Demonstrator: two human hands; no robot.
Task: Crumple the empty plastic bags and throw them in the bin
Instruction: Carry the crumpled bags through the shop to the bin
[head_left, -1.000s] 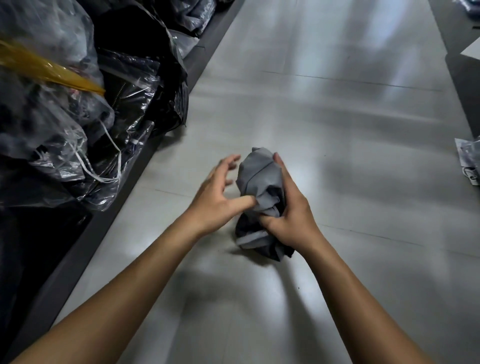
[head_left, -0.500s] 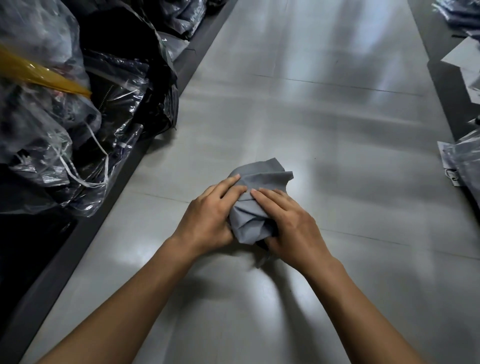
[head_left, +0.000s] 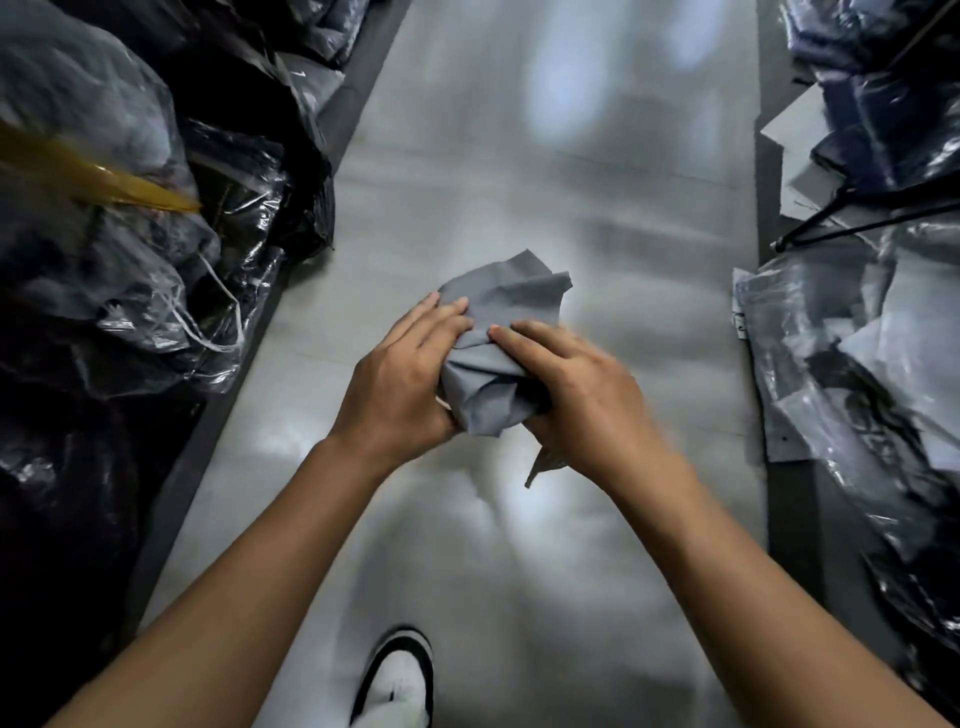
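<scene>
A grey plastic bag (head_left: 491, 364) is bunched into a rough ball in the middle of the view, above the shiny floor. My left hand (head_left: 400, 384) presses on its left side with fingers laid over the top. On its right side my right hand (head_left: 576, 395) closes around it, fingertips meeting the left hand's. A flat corner of the bag sticks up beyond my fingers, and a thin tail hangs below my right palm. No bin is in view.
Clear and black bags of dark goods (head_left: 145, 249) pile along the left wall, one with a yellow strip (head_left: 98, 176). More clear bags and grey sheets (head_left: 862, 353) lie on the right. A black-and-white shoe (head_left: 397, 675) stands on the grey floor (head_left: 519, 156) below my arms.
Both hands have closed over the grey bag and pressed it tighter. The view has tilted down and the right-hand pile and my shoe have come into sight.
</scene>
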